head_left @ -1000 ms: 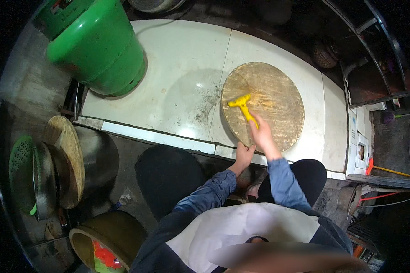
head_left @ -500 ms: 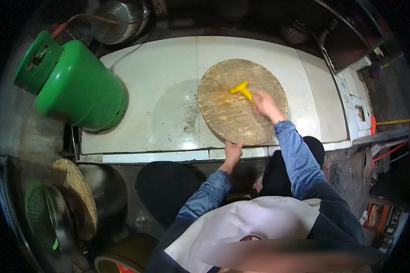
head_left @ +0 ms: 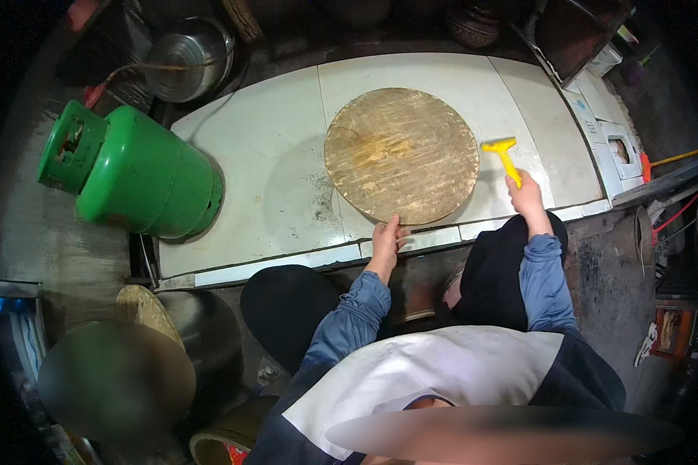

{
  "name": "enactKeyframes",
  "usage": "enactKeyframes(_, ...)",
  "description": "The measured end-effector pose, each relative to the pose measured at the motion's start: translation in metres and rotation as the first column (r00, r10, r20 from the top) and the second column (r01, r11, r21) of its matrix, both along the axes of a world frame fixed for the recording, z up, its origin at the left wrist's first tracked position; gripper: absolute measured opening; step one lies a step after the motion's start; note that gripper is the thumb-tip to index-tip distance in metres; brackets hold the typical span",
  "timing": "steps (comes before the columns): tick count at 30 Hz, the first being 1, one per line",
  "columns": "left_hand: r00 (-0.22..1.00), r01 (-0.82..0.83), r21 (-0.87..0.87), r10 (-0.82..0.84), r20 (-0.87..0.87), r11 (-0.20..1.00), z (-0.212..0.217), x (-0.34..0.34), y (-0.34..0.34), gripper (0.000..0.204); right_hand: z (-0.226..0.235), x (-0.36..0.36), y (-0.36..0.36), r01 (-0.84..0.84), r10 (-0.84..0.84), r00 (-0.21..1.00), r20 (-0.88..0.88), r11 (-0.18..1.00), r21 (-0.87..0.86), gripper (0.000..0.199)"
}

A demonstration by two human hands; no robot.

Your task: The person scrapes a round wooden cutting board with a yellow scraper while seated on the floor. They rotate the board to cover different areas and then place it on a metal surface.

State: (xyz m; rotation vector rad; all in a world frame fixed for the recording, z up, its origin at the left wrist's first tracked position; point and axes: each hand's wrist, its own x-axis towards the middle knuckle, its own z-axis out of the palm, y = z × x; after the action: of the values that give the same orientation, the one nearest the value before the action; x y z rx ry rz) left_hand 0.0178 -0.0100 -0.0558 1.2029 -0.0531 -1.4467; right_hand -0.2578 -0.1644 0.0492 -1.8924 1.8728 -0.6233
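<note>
A thick, round wooden chopping board [head_left: 411, 151] lies on the white tiled surface, its worn top showing a paler orange-brown patch left of centre. At its near edge is my left hand [head_left: 385, 242], fingers apart and the tips by the rim; whether they touch it is hard to tell. My right hand [head_left: 527, 195] is closed round the handle of a yellow scraper [head_left: 505, 155] with a wide T-shaped head. The scraper is held off the board's right side, over the tiles. Dark crumbs [head_left: 323, 203] are scattered on the tiles left of the board.
On the left a green gas cylinder [head_left: 147, 174] stands on the tiled surface [head_left: 256, 225]. A metal pot [head_left: 186, 66] sits behind it. Below left are a woven round lid [head_left: 149, 310] and a blurred patch. A wooden-handled tool with an orange end [head_left: 646, 167] is at far right.
My right hand has drawn the scraper off the board's top to the right. My left hand's grip on the near rim has loosened. The view has shifted slightly.
</note>
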Motion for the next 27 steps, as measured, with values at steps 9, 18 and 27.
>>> enactKeyframes(9, 0.981, -0.073, -0.160, 0.043, -0.189, 0.984, 0.012, 0.022, -0.007, 0.025, 0.032, 0.044, 0.003, 0.104, -0.228, 0.694, 0.683, 0.970, 0.218, 0.021)
enactKeyframes(18, 0.976, 0.040, -0.124, -0.065, -0.209, 0.991, 0.037, 0.051, -0.024, 0.031, 0.048, 0.066, 0.021, -0.075, -0.101, 0.734, 0.672, 0.971, 0.227, 0.021)
enactKeyframes(27, 0.945, -0.169, -0.244, 0.086, -0.317, 0.955, 0.040, 0.050, -0.008, 0.031, 0.040, 0.052, 0.000, 0.116, -0.108, 0.823, 0.558, 0.993, 0.021, 0.025)
